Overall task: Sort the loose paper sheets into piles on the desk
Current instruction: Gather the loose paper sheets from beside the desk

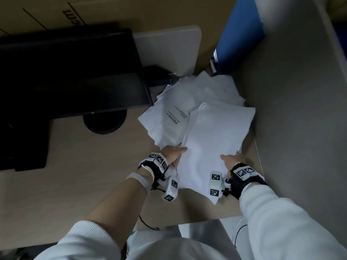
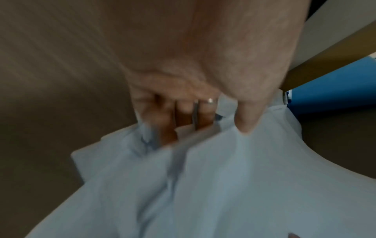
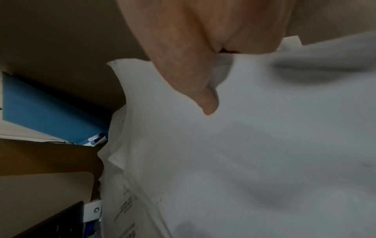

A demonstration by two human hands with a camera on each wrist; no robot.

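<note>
White paper covers the far right corner of the desk [image 1: 78,166], and a stack of sheets [image 1: 216,139] is held at its near end by both hands. The left hand [image 1: 173,153] grips the stack at about eight o'clock, thumb on top and fingers [image 2: 168,128] curled beneath. The right hand [image 1: 233,161] pinches the edge at five o'clock, thumb [image 3: 195,83] laid over the top sheet. More loose sheets [image 1: 169,117] are spread underneath, toward eleven o'clock, beside the monitor [image 1: 75,76] and below the blue folder [image 1: 238,38]. The stack is best kept level and drawn toward six o'clock with even pressure from both sides, so that no sheet slides out; the edges can then be squared before it is set down as its own pile.
</note>
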